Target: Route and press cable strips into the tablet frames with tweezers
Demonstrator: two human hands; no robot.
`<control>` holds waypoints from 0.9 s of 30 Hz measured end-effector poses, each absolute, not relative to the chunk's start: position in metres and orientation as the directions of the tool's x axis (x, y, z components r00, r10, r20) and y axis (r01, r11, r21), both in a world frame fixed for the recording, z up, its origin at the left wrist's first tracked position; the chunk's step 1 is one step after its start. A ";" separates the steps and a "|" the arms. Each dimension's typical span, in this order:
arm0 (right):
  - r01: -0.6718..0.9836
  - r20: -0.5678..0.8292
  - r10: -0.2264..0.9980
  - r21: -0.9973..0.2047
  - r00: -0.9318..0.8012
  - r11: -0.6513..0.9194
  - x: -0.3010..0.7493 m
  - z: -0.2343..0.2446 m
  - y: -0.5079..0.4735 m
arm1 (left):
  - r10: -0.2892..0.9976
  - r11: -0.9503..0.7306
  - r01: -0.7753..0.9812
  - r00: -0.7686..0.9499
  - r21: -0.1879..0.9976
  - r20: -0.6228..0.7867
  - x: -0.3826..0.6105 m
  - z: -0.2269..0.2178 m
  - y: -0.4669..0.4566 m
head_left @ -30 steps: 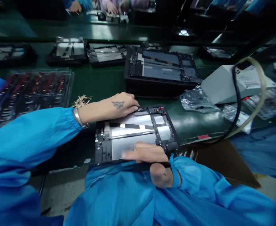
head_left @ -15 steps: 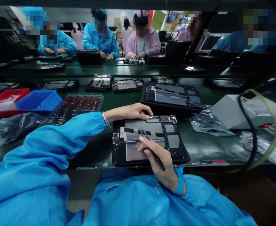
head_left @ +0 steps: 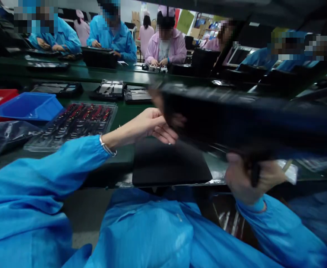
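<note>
A large dark flat thing (head_left: 222, 123), strongly smeared by motion, spans the right half of the view; its top edge glints like the tablets nearby. My left hand (head_left: 149, 124) reaches to its left end with fingers stretched and apart; whether they touch it I cannot tell. Another blurred patch of skin shows at that end, its owner unclear. Below the dark thing, my right hand (head_left: 241, 178) is curled, blurred, around the dark tweezers (head_left: 255, 175). A plain black flat panel (head_left: 170, 169) lies on the bench in front of me.
A clear tray (head_left: 76, 121) of small parts stands on the left, beside a blue bin (head_left: 31, 106) and a red bin (head_left: 5, 93). Opened tablets (head_left: 110, 89) line the bench farther back. Co-workers sit across it. The bench edge (head_left: 124, 185) runs before me.
The opened tablet has gone from in front of me, baring the black panel. The tablet stack has left its place, and the blurred dark thing fills that area. My right hand moved right.
</note>
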State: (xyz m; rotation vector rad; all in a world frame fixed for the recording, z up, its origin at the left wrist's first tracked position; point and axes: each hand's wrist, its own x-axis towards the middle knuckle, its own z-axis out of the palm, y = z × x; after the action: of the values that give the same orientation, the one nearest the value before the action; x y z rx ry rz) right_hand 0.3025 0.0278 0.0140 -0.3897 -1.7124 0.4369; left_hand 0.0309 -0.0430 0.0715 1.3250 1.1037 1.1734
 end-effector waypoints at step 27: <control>-0.164 0.003 0.821 -0.980 -0.570 -0.111 0.293 0.002 0.029 | 0.990 0.023 0.047 -0.143 0.999 -0.016 0.043 0.025 -0.054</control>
State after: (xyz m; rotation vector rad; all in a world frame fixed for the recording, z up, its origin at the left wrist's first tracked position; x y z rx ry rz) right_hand 0.2930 0.0286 0.0022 -0.7541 -1.4479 1.7674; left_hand 0.0426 -0.0536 0.0250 1.1591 1.3598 1.2760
